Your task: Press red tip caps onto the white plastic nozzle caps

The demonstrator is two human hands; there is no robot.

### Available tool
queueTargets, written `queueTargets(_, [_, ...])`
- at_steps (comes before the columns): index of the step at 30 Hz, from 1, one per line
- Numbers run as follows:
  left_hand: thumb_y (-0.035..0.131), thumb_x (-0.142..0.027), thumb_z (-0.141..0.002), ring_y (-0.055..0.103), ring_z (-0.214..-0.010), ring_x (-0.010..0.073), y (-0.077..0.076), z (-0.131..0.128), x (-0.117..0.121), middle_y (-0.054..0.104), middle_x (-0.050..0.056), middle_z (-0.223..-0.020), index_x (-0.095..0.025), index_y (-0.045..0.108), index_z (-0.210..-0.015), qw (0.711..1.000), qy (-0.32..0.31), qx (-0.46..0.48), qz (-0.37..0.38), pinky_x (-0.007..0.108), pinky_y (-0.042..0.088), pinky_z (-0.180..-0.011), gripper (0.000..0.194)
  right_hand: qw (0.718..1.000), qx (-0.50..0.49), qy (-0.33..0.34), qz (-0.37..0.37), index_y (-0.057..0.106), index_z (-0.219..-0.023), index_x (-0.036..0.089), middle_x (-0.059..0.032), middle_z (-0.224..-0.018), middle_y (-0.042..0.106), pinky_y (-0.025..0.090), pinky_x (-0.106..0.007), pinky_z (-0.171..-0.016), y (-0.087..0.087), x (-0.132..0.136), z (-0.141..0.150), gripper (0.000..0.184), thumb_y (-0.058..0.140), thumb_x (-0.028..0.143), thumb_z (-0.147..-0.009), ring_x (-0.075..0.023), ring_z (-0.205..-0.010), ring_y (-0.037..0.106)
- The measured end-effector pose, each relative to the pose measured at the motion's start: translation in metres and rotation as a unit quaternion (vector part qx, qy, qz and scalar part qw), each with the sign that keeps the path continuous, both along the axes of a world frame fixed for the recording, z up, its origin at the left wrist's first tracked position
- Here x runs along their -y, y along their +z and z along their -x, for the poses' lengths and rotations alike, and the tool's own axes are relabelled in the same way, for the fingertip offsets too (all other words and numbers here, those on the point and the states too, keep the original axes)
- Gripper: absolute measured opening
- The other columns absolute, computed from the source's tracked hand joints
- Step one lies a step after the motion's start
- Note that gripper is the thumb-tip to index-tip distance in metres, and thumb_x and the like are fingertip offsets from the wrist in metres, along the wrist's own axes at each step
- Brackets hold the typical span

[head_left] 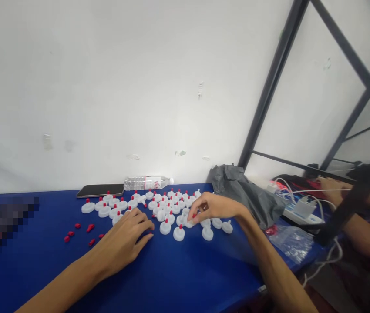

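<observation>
Many round white plastic caps with spouts (179, 233) stand on the blue table (159, 278), most with a small red tip on the spout. My right hand (211, 206) is closed, thumb and fingers pinching one white spout cap (189, 223) with a red tip, among the others. My left hand (128, 239) rests on the table at the near left edge of the group. Its fingers are loosely bent and apart, with nothing visible in them. Several loose red tips (90, 228) lie left of it; a few white caps at the right show bare spouts.
Behind the caps lie a phone (100, 190) and a clear water bottle (146, 182) along the wall. To the right are a grey plastic bag (243, 191), a clear bag (292, 243), a power strip with cables (302, 211) and a dark metal frame (270, 87). Another person's arm (361, 232) shows beyond.
</observation>
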State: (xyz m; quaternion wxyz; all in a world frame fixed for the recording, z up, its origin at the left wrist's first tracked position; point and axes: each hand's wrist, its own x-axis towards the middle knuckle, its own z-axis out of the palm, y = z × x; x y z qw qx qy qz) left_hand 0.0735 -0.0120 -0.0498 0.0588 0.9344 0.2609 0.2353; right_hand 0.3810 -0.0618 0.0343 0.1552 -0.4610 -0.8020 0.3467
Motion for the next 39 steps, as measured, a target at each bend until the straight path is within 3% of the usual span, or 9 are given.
queueTargets(4, [0.05,-0.022,-0.098,0.055,-0.103,0.0251,0.01,-0.004,0.011,0.067,0.005,-0.104,-0.025,0.064,-0.104,0.999,0.005,0.035,-0.035,0.043,0.046,-0.093,0.016,0.992,-0.075,-0.028,-0.093,0.076,-0.09,0.021,-0.0043,-0.105,0.072,0.049,-0.027,-0.076,0.003,0.004,0.015,0.026,0.074,0.046,-0.084,-0.0184,-0.094,0.065])
queueTargets(7, [0.051,-0.022,-0.097,0.055,-0.098,0.0248,0.019,-0.007,0.02,0.067,0.006,-0.1,-0.022,0.062,-0.103,0.995,0.0,0.074,-0.073,0.043,0.049,-0.09,0.013,0.985,-0.154,-0.035,-0.072,0.069,-0.092,0.022,-0.0055,-0.117,0.067,0.052,-0.03,-0.079,-0.007,0.003,0.032,0.027,0.065,0.048,-0.091,-0.0199,-0.101,0.064])
queueTargets(15, [0.049,-0.028,-0.101,0.055,-0.092,0.0226,0.024,-0.008,0.028,0.065,0.004,-0.1,-0.023,0.056,-0.12,0.987,-0.019,0.037,-0.154,0.037,0.047,-0.082,0.022,0.979,-0.201,-0.015,-0.028,0.052,-0.109,0.025,0.0,-0.096,0.069,0.048,-0.028,-0.073,-0.032,0.011,0.073,0.038,0.073,0.047,-0.085,-0.0157,-0.082,0.064])
queueTargets(23, [0.053,-0.018,-0.094,0.052,-0.082,0.0221,0.019,-0.008,0.025,0.061,0.002,-0.088,-0.021,0.059,-0.1,0.957,-0.036,-0.054,-0.283,0.037,0.038,-0.072,0.009,0.986,-0.162,-0.013,-0.029,0.052,-0.105,0.024,0.005,-0.076,0.069,0.043,-0.025,-0.065,-0.033,0.016,0.079,0.036,0.075,0.043,-0.084,-0.0128,-0.068,0.06])
queueTargets(28, [0.047,-0.01,-0.091,0.049,-0.077,0.0208,0.023,-0.014,0.033,0.06,0.001,-0.076,-0.02,0.057,-0.082,0.979,-0.017,0.0,-0.202,0.038,0.036,-0.072,0.017,0.985,-0.141,-0.03,-0.098,0.054,-0.106,0.026,0.004,-0.086,0.076,0.048,-0.025,-0.067,-0.032,0.015,0.085,0.04,0.08,0.04,-0.08,-0.0144,-0.071,0.067])
queueTargets(30, [0.04,-0.015,-0.097,0.048,-0.074,0.0197,0.025,-0.015,0.035,0.057,0.001,-0.071,-0.02,0.054,-0.075,0.988,0.008,0.056,-0.14,0.037,0.036,-0.071,0.026,0.976,-0.101,-0.022,-0.191,0.056,-0.11,0.027,0.0009,-0.098,0.077,0.052,-0.029,-0.077,-0.034,0.01,0.08,0.038,0.078,0.038,-0.081,-0.0177,-0.084,0.071])
queueTargets(33, [0.032,-0.029,-0.104,0.046,-0.066,0.0171,0.031,-0.008,0.032,0.05,-0.002,-0.066,-0.02,0.045,-0.066,0.985,0.083,0.148,-0.03,0.034,0.036,-0.064,0.041,0.932,-0.035,-0.04,-0.359,0.063,-0.11,0.027,-0.0039,-0.112,0.075,0.052,-0.036,-0.092,-0.036,0.0,0.057,0.019,0.064,0.032,-0.092,-0.0222,-0.103,0.069])
queueTargets(36, [0.028,-0.036,-0.105,0.044,-0.064,0.0171,0.039,0.004,0.024,0.047,-0.003,-0.065,-0.022,0.04,-0.065,0.973,0.135,0.186,0.016,0.033,0.036,-0.061,0.043,0.884,-0.022,-0.169,-0.434,0.065,-0.102,0.025,-0.0053,-0.113,0.074,0.053,-0.038,-0.09,-0.032,-0.013,0.023,0.012,0.06,0.034,-0.095,-0.023,-0.099,0.07])
queueTargets(39, [0.031,-0.031,-0.104,0.048,-0.073,0.0196,0.04,0.007,0.019,0.054,0.0,-0.071,-0.022,0.047,-0.071,0.986,0.102,0.132,-0.023,0.036,0.04,-0.068,0.038,0.859,0.007,-0.27,-0.435,0.065,-0.092,0.024,-0.0063,-0.119,0.071,0.053,-0.039,-0.086,-0.026,-0.024,-0.006,0.018,0.063,0.042,-0.091,-0.0238,-0.094,0.069])
